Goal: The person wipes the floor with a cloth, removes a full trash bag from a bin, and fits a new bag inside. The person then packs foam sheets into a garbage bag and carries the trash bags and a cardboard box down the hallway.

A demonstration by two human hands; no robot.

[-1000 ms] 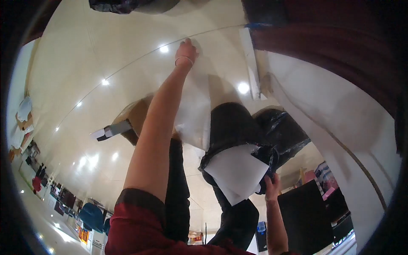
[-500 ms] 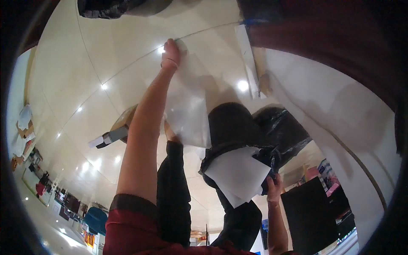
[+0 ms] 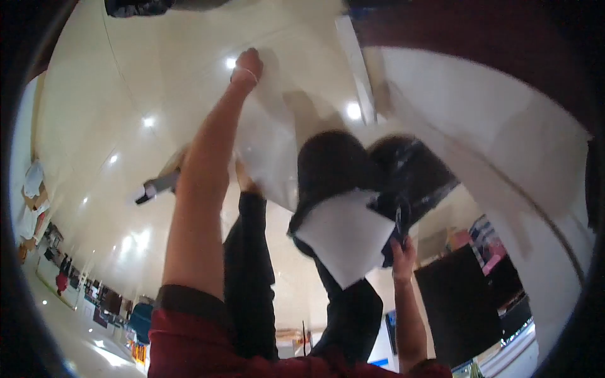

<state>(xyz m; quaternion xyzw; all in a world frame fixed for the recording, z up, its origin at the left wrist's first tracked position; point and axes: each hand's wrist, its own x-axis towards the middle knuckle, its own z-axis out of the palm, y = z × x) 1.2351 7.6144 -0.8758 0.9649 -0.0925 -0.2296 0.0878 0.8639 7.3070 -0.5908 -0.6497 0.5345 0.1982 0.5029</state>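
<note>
My left hand (image 3: 249,62) is stretched far forward above the pale floor, with a light band at its wrist. Its fingers are closed on the upper end of a translucent plastic sheet (image 3: 268,145), which hangs down toward a dark bin. White paper (image 3: 350,236) covers the mouth of this black bin (image 3: 331,160), lined with a black bag. At the bin's right edge my right hand (image 3: 403,252) grips the gathered black bag (image 3: 400,217).
Another black plastic bag (image 3: 416,173) stands right of the bin. A grey and white box (image 3: 154,187) lies left of my left arm. A white panel (image 3: 491,126) borders the right side, above a large black board (image 3: 460,302). Another black bag (image 3: 138,6) is at the top.
My left hand has moved left, drawing the translucent sheet with it. My right hand stays at the bin's edge. The whole view has shifted slightly, so the bin appears higher.
</note>
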